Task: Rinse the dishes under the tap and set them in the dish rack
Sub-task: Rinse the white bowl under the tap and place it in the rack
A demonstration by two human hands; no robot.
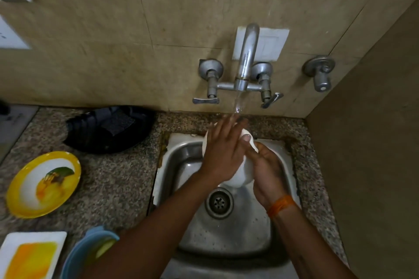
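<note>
You're rinsing the bowl (242,174) under the tap (246,60): right hand (268,172) gripping it, left hand (223,149) flat, rubbing. Next, probably racking; no rack visible.

- Sink (278,228) – brushed metal, dull sheen, beaded with water drops.
- Tap (247,56) – grey metal, satin finish, faintly mottled.
- Counter (118,178) – speckled stone, granular pattern.
- Wall (113,29) – beige tiles, smooth, marbled.
- Bowl (240,176) – white, smooth, glossy when wet.
- Yellow plate (20,201) – glossy, smeared.
- Black basket (90,135) – matt, ribbed plastic by its look.
</note>
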